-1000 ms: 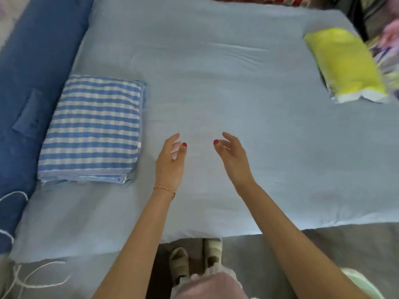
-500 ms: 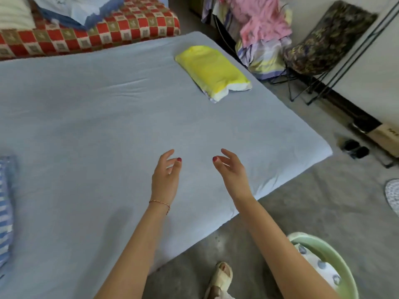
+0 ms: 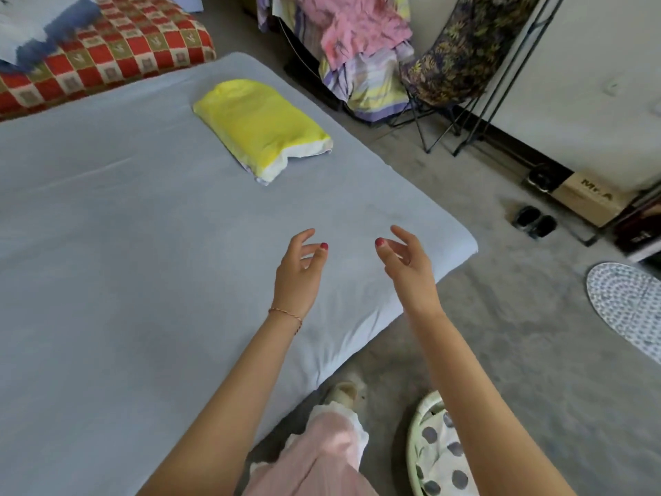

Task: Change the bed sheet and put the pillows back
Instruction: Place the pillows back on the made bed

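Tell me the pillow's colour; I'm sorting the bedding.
Bright yellow with a white end, seen in the head view: pillow.

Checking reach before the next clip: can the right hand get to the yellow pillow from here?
Probably yes: the right hand, open, hovers over bare light blue bed sheet, and nothing lies between it and the yellow pillow.

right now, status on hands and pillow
Left hand and right hand open, holding nothing. Yellow pillow lies on the blue sheet. Nothing between.

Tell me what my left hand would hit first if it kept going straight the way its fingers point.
Probably nothing but the bare blue sheet: the left hand points up the bed, and the yellow pillow lies in roughly that line farther on. Its height above the sheet is unclear.
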